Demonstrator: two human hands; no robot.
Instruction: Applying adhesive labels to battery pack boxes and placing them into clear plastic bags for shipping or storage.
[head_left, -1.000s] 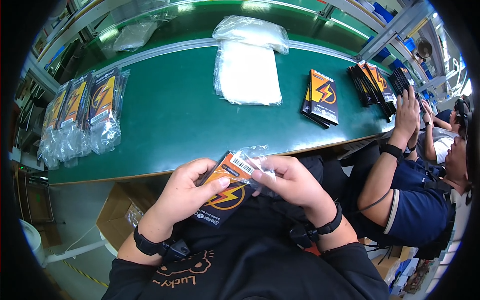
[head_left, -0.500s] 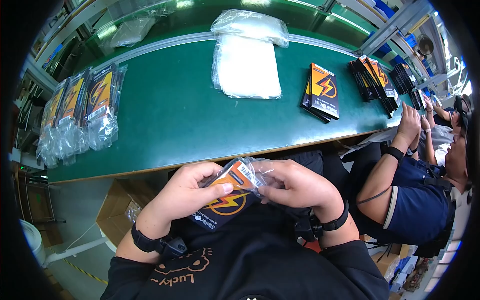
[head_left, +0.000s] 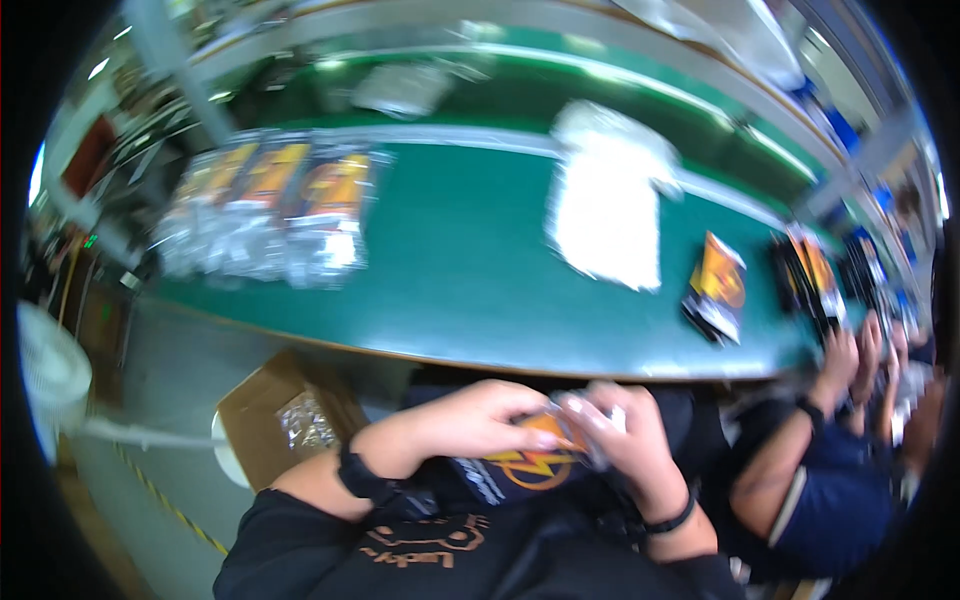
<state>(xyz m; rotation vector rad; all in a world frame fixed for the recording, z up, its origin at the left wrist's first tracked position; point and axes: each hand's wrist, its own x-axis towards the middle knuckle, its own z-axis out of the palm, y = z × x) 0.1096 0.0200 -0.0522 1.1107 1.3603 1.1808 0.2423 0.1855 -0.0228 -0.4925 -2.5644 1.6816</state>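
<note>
Close to my body, below the table's front edge, a flat black-and-orange box [head_left: 535, 470] with a yellow lightning bolt is held tilted. My left hand [head_left: 470, 425] is closed on it, thumb across its printed face. At the box's upper right end, my right hand [head_left: 635, 435] has its fingers bent over the clear plastic bag [head_left: 597, 455]. Blur hides exactly what the right fingertips pinch. How far the bag covers the box cannot be made out.
Several bagged boxes [head_left: 330, 195] lie in a row at the left of the green table [head_left: 450, 290]. A pile of clear bags [head_left: 605, 225] and loose boxes [head_left: 718, 285] lie farther right. A co-worker's arm [head_left: 775, 480] is at right; an open carton [head_left: 262, 420] stands below left.
The whole view has swung left and blurred, so the table's things appear farther right and lower. My right fingers have risen and curled over the bag end; my left hand still holds the box.
</note>
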